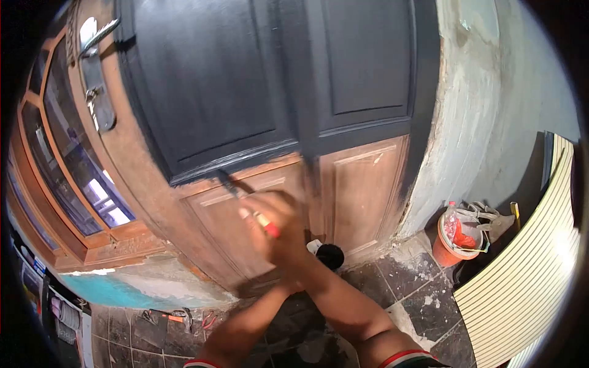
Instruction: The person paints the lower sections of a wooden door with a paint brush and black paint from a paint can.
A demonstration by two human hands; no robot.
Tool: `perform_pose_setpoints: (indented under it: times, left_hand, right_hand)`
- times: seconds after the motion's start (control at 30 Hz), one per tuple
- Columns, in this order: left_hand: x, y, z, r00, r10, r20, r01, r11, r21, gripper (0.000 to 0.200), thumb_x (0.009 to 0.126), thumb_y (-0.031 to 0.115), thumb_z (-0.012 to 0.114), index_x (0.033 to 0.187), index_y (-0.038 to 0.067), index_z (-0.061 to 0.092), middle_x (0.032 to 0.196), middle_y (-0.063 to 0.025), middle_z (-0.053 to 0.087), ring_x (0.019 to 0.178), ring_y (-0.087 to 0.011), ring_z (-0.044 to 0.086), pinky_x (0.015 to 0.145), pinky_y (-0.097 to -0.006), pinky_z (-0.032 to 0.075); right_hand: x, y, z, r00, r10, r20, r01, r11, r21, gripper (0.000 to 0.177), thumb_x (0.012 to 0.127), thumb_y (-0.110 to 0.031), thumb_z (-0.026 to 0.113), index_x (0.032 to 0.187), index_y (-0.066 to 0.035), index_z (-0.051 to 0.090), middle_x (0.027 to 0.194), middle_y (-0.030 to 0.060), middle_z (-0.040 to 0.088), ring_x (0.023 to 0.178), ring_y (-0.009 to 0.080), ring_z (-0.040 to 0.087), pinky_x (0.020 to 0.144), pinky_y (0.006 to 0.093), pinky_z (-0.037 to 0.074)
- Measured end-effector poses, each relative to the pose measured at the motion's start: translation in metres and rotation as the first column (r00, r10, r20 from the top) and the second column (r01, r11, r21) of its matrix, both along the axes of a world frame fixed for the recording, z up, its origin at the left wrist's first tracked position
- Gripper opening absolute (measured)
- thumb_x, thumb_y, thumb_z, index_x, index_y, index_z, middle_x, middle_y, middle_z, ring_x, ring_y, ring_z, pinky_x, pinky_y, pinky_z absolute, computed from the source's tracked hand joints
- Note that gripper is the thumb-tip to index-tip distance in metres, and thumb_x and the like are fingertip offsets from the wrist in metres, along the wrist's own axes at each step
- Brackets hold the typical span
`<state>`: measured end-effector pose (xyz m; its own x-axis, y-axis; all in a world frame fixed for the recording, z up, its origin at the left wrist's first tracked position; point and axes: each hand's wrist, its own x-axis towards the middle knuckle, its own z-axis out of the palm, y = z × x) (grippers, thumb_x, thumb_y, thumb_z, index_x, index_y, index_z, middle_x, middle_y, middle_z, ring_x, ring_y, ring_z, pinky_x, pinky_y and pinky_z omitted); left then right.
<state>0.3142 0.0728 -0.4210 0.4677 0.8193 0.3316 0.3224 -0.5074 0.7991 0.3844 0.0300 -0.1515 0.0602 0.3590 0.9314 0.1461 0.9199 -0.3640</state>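
Observation:
My right hand point(270, 224) is closed round a paintbrush point(267, 224) with a red-ended handle. Its dark bristles meet the wooden door point(245, 227) at the lower edge of the upper left panel. Dark paint point(208, 92) covers the upper panels and the middle rail, while the lower panels are bare brown wood. My left forearm point(251, 322) reaches up behind my right wrist, which hides the left hand's fingers. Just beyond the right forearm, a round black thing point(331, 256) with a white patch beside it stands low by the door.
An orange bucket point(451, 251) holding a plastic bottle and rags stands by the right wall. A ribbed cream panel point(521, 270) leans at the right. Pliers and other tools point(181, 316) lie on the tiled floor at left. A metal door handle point(101, 37) sticks out upper left.

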Motion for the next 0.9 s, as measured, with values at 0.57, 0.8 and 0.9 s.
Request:
perform_pose_setpoints:
  times: [0.57, 0.8, 0.9]
  left_hand:
    - [-0.086, -0.047, 0.042, 0.965, 0.080, 0.251, -0.069, 0.996, -0.052, 0.075, 0.076, 0.027, 0.098, 0.139, 0.001, 0.065, 0.130, -0.0162, 0.075, 0.120, -0.0250, 0.070, 0.106, -0.0414, 0.054]
    - [-0.098, -0.062, 0.061, 0.954, 0.042, 0.298, 0.017, 0.981, -0.193, 0.074, 0.074, 0.026, 0.098, 0.136, 0.001, 0.066, 0.126, -0.0150, 0.076, 0.116, -0.0242, 0.071, 0.104, -0.0407, 0.055]
    - [-0.106, -0.065, 0.069, 0.970, 0.114, 0.216, -0.062, 0.970, -0.237, 0.070, 0.070, 0.027, 0.100, 0.127, 0.000, 0.070, 0.118, -0.0141, 0.078, 0.109, -0.0237, 0.074, 0.099, -0.0389, 0.057]
  right_hand:
    - [-0.147, -0.022, -0.017, 0.926, -0.378, 0.022, 0.350, 0.878, 0.326, 0.012, 0.096, -0.006, 0.078, 0.106, 0.001, 0.075, 0.100, 0.0201, 0.077, 0.089, 0.0370, 0.074, 0.079, 0.0414, 0.058]
    - [-0.117, -0.030, -0.002, 0.956, -0.154, -0.248, 0.034, 0.903, -0.429, 0.024, 0.103, -0.020, 0.080, 0.118, -0.001, 0.081, 0.104, 0.0072, 0.080, 0.096, 0.0150, 0.071, 0.086, 0.0316, 0.056]
    - [-0.052, 0.005, -0.002, 0.902, -0.345, -0.259, 0.254, 0.910, -0.328, 0.022, 0.104, -0.017, 0.077, 0.119, 0.000, 0.080, 0.100, 0.0082, 0.079, 0.093, 0.0158, 0.071, 0.082, 0.0312, 0.055]
